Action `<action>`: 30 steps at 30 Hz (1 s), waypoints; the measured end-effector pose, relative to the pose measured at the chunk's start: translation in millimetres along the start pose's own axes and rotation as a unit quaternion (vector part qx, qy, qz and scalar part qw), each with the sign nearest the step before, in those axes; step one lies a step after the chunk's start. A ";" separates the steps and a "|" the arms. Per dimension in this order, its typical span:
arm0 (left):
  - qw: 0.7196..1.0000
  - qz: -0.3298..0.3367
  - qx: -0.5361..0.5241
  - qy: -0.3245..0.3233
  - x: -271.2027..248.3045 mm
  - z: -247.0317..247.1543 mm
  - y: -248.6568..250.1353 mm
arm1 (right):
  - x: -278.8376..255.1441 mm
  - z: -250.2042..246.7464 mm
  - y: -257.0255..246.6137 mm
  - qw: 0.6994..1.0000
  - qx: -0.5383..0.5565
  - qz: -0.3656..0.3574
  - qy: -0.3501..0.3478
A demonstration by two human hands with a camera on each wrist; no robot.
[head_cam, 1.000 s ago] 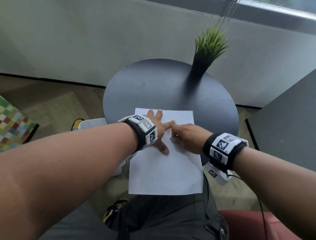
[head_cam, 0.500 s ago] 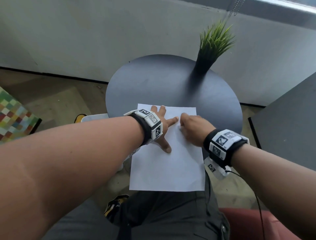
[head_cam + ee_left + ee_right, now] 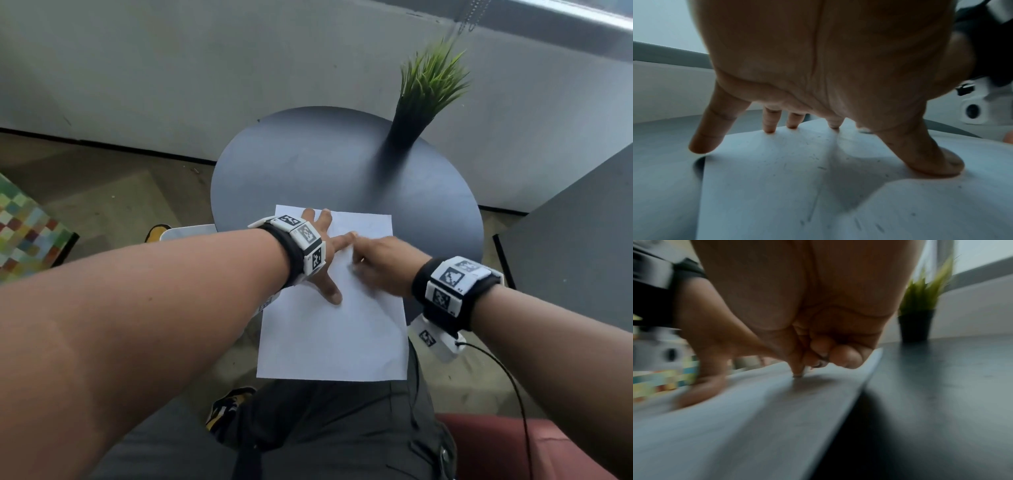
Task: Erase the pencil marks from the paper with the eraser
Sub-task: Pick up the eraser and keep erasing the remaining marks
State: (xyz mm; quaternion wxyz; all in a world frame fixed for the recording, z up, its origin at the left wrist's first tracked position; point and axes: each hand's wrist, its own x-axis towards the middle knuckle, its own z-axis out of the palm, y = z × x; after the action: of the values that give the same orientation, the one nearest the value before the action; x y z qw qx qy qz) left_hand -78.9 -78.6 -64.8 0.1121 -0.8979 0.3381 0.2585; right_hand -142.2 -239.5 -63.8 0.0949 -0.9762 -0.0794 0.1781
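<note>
round dark table (image 3: 308,164) | on it: paper (image 3: 329,335), potted plant (image 3: 421,99)

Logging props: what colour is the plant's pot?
Black pot; the right wrist view shows it best.

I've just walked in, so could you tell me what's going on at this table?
A person is erasing on a sheet of paper at a round table. The left hand presses it flat with spread fingers; the right hand, fingers curled, rubs a small eraser on it. Dark crumbs lie on the sheet.
</note>
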 end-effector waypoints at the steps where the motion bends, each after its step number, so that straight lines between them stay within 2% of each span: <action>1: 1.000 0.000 0.002 0.000 -0.2 -0.7 0.8 | 5.3 -4.4 11.5 0.998 0.006 0.054 0.027; 2: 1.000 0.000 0.003 -0.001 -0.4 -0.5 1.2 | 7.5 -4.5 17.2 0.994 0.007 0.101 0.048; 3: 1.000 0.001 0.004 -0.001 -0.2 -0.2 0.9 | 6.6 -1.5 14.6 0.992 0.007 0.115 0.059; 6: 1.000 0.005 -0.005 0.003 0.9 2.0 -1.3 | -1.1 17.4 -15.2 1.000 -0.009 0.018 0.019; 7: 1.000 0.005 -0.009 0.002 0.9 2.3 -1.6 | -4.3 19.9 -19.8 1.000 -0.004 0.005 0.003; 8: 1.000 0.005 -0.013 0.003 0.8 2.2 -1.3 | -4.2 17.1 -17.6 1.000 0.004 0.026 0.007; 10: 1.000 0.005 -0.023 0.003 -0.4 4.4 -0.8 | 0.4 8.0 -2.5 0.991 0.041 0.116 0.052; 12: 0.999 -0.001 -0.038 0.003 -1.1 11.4 -1.7 | -3.8 5.1 11.1 0.962 0.175 0.193 0.087; 13: 0.999 -0.005 -0.044 0.006 -1.6 15.4 -3.4 | -7.9 7.4 12.2 0.944 0.239 0.208 0.096; 15: 0.999 -0.002 -0.048 0.023 -4.4 21.3 -5.3 | -15.6 16.5 9.5 0.935 0.267 0.212 0.096; 17: 0.997 0.037 -0.040 0.059 -10.6 25.5 -2.4 | -16.9 22.3 11.8 0.943 0.242 0.211 0.091; 19: 0.988 0.120 -0.016 0.098 -19.6 33.7 9.3 | -15.5 22.8 15.1 0.942 0.239 0.215 0.094; 21: 0.976 0.197 0.008 0.094 -28.0 46.6 24.4 | -12.6 23.2 17.3 0.936 0.248 0.231 0.101; 22: 0.973 0.214 0.010 0.081 -29.6 53.5 28.0 | -12.2 24.5 16.1 0.934 0.244 0.239 0.101; 23: 0.974 0.213 0.012 0.071 -28.5 56.4 25.5 | -11.5 25.0 14.9 0.934 0.241 0.245 0.100; 25: 0.985 0.164 0.013 0.053 -21.0 52.7 6.2 | -10.5 27.0 13.0 0.932 0.238 0.252 0.103; 28: 0.999 -0.006 -0.033 0.041 -12.2 34.7 -28.1 | -10.5 30.0 12.3 0.930 0.245 0.256 0.097; 29: 0.998 -0.037 -0.039 0.045 -11.7 29.6 -29.5 | -10.7 30.4 12.7 0.930 0.246 0.256 0.099; 30: 0.998 -0.024 -0.030 0.052 -14.2 26.4 -24.2 | -10.4 30.5 13.2 0.930 0.245 0.255 0.100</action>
State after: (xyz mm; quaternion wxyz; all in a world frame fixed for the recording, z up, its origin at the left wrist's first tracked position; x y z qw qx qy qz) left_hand -82.1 -42.8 -78.6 0.0740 -0.9209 0.3140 0.2187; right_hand -161.3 -249.5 -91.2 0.2897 -0.9229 0.2277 0.1116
